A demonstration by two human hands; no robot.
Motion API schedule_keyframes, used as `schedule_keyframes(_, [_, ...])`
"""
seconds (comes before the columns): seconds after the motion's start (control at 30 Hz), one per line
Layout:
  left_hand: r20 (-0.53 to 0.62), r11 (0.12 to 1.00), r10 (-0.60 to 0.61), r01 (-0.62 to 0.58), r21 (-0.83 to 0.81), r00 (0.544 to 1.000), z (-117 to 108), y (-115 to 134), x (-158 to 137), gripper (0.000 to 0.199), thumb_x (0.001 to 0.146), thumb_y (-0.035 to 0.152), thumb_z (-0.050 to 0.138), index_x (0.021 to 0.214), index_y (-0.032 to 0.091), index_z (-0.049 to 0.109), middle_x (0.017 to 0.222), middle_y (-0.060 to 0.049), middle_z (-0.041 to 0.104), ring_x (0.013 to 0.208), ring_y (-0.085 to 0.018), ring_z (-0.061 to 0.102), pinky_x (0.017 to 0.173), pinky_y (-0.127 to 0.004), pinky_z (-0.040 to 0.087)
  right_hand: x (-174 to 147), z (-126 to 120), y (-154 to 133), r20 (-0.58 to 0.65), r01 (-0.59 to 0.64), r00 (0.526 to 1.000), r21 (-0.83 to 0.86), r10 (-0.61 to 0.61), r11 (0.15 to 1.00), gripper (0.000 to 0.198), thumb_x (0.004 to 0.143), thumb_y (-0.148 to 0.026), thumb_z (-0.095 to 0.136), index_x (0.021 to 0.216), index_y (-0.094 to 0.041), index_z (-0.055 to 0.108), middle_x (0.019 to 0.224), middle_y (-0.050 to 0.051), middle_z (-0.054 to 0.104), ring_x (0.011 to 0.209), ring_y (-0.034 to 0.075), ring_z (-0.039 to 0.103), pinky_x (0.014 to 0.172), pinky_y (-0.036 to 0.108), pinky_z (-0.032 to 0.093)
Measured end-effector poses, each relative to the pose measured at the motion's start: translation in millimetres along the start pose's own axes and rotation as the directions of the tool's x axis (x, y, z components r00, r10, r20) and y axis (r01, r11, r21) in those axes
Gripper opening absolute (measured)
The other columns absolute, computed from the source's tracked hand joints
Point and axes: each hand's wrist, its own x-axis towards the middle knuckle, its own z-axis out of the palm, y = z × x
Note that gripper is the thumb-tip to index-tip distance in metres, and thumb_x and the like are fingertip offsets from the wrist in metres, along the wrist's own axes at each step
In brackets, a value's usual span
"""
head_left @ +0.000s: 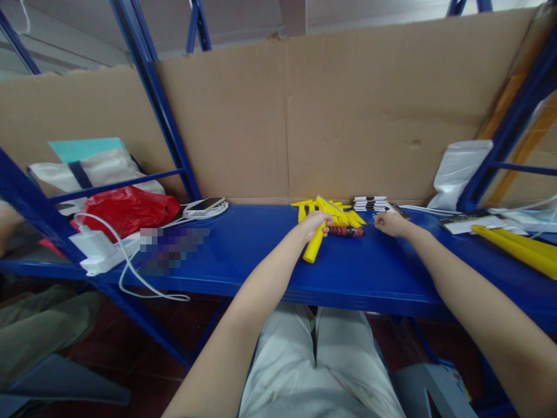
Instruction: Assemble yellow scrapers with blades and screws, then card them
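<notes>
My left hand (314, 225) is wrapped round a yellow scraper-like tool (315, 248), its thick handle tilted down toward me and its wider head pointing to the back. Behind it lies a pile of yellow plastic pieces (350, 218). A red and black screwdriver-like handle (347, 231) rests on the table just right of that hand. My right hand (389, 224) is closed low over the table, beside small items too blurred to name; its fingertips hide whatever they may hold. Near it stands a stack of white packets with black bands (369, 204).
The blue table (261, 267) backs onto a cardboard wall (348, 116). To the right lie long yellow pieces (517, 247) and a white pouch (461, 171). On the left are a phone (206, 204), a red bag (130, 209), a power strip (108, 258) and another person's leg (47, 325).
</notes>
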Motion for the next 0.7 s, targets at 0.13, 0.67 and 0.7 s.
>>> schedule_keyframes(0.13, [-0.007,1.000,-0.008,0.008,-0.011,1.000,0.2,0.3,-0.5,0.024,0.078,0.003,0.047,0.064,0.020,0.036,0.045,0.009,0.038,0.031,-0.003,0.030,0.037,-0.017,0.026,2.7,3.3,0.2,-0.028,0.021,0.999,0.002,-0.021,1.000,0.021,0.076,-0.009,0.050,0.078,-0.017,0.069,0.085,0.009,0.072,0.081,0.019,0.067,0.070,0.023,0.047])
schedule_keyframes(0.67, [-0.002,1.000,0.003,-0.003,0.013,1.000,0.3,0.0,0.0,0.022,0.078,0.001,0.041,0.067,0.020,0.038,0.043,0.009,0.038,0.030,-0.004,0.032,0.037,-0.016,0.027,1.5,0.8,-0.7,-0.033,0.033,0.999,-0.036,-0.034,0.999,0.017,0.074,-0.008,0.052,0.070,-0.017,0.066,0.080,0.008,0.071,0.078,0.019,0.066,0.067,0.023,0.047])
schedule_keyframes(0.7, [-0.002,1.000,0.003,-0.003,0.014,1.000,0.5,0.0,-0.2,0.022,0.078,0.001,0.041,0.067,0.019,0.038,0.042,0.009,0.038,0.030,-0.004,0.032,0.037,-0.016,0.027,0.8,0.0,-1.3,-0.029,0.034,0.999,-0.036,-0.035,0.999,0.017,0.073,-0.008,0.052,0.070,-0.017,0.066,0.079,0.008,0.071,0.078,0.019,0.066,0.067,0.023,0.046])
